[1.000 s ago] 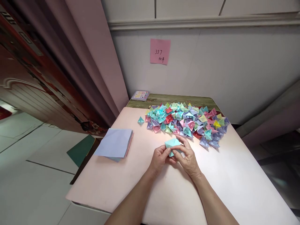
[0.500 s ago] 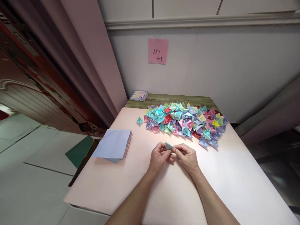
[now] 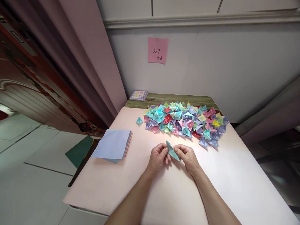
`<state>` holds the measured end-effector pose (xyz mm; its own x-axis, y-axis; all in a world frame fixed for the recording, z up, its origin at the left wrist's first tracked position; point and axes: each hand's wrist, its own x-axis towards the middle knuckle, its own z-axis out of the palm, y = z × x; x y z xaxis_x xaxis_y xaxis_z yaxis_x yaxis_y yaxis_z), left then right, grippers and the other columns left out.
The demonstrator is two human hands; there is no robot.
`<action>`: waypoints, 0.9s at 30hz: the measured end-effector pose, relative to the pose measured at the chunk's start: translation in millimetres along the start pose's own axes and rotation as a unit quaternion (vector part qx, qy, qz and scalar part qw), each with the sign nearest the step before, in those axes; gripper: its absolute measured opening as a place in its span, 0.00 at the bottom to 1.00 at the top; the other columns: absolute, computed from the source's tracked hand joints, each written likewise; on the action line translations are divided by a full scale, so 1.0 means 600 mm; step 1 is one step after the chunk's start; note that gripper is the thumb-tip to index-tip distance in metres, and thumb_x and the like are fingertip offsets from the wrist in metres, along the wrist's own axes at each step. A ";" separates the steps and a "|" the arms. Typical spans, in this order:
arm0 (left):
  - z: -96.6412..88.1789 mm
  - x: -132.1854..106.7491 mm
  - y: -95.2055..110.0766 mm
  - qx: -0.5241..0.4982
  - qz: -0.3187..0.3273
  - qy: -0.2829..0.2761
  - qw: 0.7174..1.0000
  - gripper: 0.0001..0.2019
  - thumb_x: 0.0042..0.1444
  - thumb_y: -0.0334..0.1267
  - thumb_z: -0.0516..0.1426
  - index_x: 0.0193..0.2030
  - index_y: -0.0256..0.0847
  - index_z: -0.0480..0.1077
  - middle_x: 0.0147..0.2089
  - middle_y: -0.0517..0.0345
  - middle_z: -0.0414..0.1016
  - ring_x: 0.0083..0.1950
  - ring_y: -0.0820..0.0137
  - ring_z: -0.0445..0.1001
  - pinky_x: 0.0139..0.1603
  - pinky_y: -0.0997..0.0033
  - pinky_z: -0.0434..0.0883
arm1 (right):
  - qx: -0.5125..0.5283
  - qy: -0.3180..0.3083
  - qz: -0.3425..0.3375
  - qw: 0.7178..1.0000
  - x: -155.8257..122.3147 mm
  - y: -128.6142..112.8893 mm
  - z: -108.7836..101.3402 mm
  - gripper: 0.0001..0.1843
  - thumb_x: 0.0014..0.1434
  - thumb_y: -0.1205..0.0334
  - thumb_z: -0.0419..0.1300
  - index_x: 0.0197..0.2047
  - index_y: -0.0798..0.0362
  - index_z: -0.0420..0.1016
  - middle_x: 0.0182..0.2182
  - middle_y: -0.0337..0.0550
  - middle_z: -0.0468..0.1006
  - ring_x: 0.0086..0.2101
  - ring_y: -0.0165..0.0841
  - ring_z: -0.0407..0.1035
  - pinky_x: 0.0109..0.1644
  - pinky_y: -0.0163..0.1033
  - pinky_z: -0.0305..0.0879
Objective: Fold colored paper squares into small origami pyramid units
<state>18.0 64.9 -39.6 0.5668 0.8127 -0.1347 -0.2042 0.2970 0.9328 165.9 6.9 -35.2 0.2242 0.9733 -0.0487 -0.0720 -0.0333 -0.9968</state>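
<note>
A small teal folded paper piece (image 3: 172, 151) is pinched between both my hands just above the pale pink table top (image 3: 112, 184). My left hand (image 3: 158, 158) grips its left side with closed fingers. My right hand (image 3: 187, 157) pinches its right side. Beyond my hands lies a wide heap of folded paper shapes (image 3: 185, 122) in teal, purple, pink, red and yellow. One teal shape (image 3: 139, 121) sits apart at the heap's left.
A stack of flat square paper sheets (image 3: 113, 144), lavender on top, lies at the table's left edge. A small colourful packet (image 3: 139, 95) rests at the back left by the wall. A pink note (image 3: 157, 50) hangs on the wall. A green sheet (image 3: 79, 151) lies on the floor.
The teal paper went from a wider, flatter form to a narrow pointed one between my fingers. My hands stayed in about the same spot.
</note>
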 end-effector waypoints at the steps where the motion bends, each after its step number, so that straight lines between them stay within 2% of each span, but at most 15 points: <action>1: 0.000 0.001 0.000 0.001 0.001 0.002 1.000 0.15 0.57 0.48 0.59 0.38 0.36 0.70 0.21 0.62 0.72 0.16 0.79 0.63 0.20 0.79 0.60 | 0.001 -0.009 0.008 1.000 0.000 -0.001 0.000 0.19 0.56 0.46 0.64 0.32 0.55 0.78 0.20 0.37 0.71 0.22 0.28 0.59 0.26 0.34 0.56; 21: -0.003 0.005 -0.006 -0.008 0.002 0.012 1.000 0.15 0.56 0.48 0.59 0.39 0.35 0.71 0.22 0.60 0.73 0.18 0.77 0.64 0.22 0.77 0.62 | 0.004 -0.050 0.012 0.999 -0.003 -0.020 0.005 0.20 0.59 0.44 0.61 0.33 0.55 0.78 0.22 0.39 0.75 0.23 0.29 0.64 0.29 0.34 0.59; 27: -0.002 0.000 -0.006 0.049 0.029 0.023 0.998 0.14 0.58 0.47 0.57 0.39 0.36 0.73 0.22 0.61 0.72 0.18 0.78 0.62 0.22 0.78 0.61 | -0.014 -0.008 -0.003 1.000 0.000 -0.011 0.002 0.16 0.58 0.49 0.62 0.36 0.55 0.77 0.25 0.39 0.76 0.23 0.29 0.65 0.28 0.34 0.61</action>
<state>17.7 64.3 -43.3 0.5179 0.8503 -0.0935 -0.1552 0.2009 0.9672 165.1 7.4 -28.8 0.2095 0.9769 -0.0426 -0.0443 -0.0341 -0.9984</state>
